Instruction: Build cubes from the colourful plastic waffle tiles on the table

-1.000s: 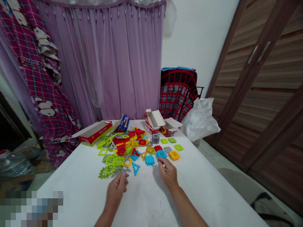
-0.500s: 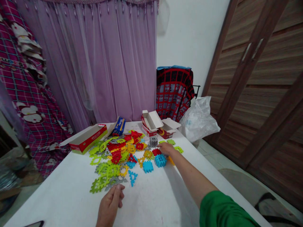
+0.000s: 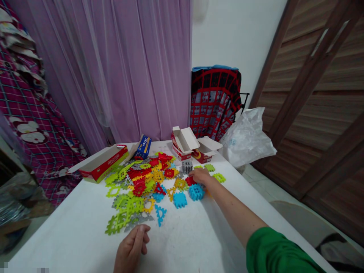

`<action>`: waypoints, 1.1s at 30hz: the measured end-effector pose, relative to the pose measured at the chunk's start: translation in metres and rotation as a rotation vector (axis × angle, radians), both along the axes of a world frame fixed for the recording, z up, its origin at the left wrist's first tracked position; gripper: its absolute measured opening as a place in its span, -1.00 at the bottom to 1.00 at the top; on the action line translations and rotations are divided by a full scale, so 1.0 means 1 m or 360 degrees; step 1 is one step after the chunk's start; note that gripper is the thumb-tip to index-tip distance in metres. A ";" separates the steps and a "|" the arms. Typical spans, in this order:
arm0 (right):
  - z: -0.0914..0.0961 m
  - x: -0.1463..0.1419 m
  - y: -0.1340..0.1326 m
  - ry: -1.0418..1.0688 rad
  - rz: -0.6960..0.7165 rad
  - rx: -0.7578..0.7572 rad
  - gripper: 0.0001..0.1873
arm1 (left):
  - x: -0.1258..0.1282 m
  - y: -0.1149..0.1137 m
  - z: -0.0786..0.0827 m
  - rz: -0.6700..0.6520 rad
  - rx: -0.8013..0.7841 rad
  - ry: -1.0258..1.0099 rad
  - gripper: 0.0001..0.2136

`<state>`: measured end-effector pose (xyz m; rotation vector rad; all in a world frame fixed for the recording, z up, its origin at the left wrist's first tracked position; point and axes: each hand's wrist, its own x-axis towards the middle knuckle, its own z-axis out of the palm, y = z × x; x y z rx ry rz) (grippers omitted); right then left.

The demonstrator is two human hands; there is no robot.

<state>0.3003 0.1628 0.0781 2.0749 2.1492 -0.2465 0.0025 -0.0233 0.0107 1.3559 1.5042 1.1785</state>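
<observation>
My right hand (image 3: 200, 176) reaches across the table with bent fingers closed at a red plastic interlocking piece (image 3: 190, 181). Its fingertips are partly hidden. Just in front of that hand stands a round blue assembly of joined pieces (image 3: 196, 192), and behind the fingers is a grey block of pieces (image 3: 187, 167). A flat blue square piece (image 3: 180, 200) lies to the left. Near the front, my left hand (image 3: 132, 244) rests with fingers curled in and nothing visible in them. A blue triangular piece (image 3: 160, 215) and a green piece (image 3: 116, 223) lie beyond it.
A mixed pile of coloured pieces (image 3: 139, 174) covers the middle of the white table (image 3: 176, 246). At the back are an open red box (image 3: 104, 163), a blue box (image 3: 143, 147) and two more opened cartons (image 3: 182, 146). A white plastic bag (image 3: 247, 136) stands off the right edge.
The view has shifted slightly, tilting downward. My right fingers now sit lower over the red piece. My left hand stays curled in much the same place.
</observation>
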 end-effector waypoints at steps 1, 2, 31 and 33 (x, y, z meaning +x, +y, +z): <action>0.000 0.000 0.001 -0.0001 0.0000 0.0003 -0.52 | 0.000 0.000 0.001 0.0003 0.0001 -0.0002 -0.48; 0.000 0.000 0.001 -0.0001 0.0000 0.0008 -0.53 | 0.001 -0.001 0.002 0.0009 -0.0001 -0.0002 -0.48; 0.019 0.008 0.010 0.0107 -0.0022 0.0175 -0.69 | 0.004 -0.004 0.007 -0.0006 -0.0028 -0.0014 -0.48; 0.017 0.009 0.010 0.0122 -0.0025 0.0170 -0.68 | 0.004 -0.004 0.008 -0.0006 -0.0018 -0.0008 -0.47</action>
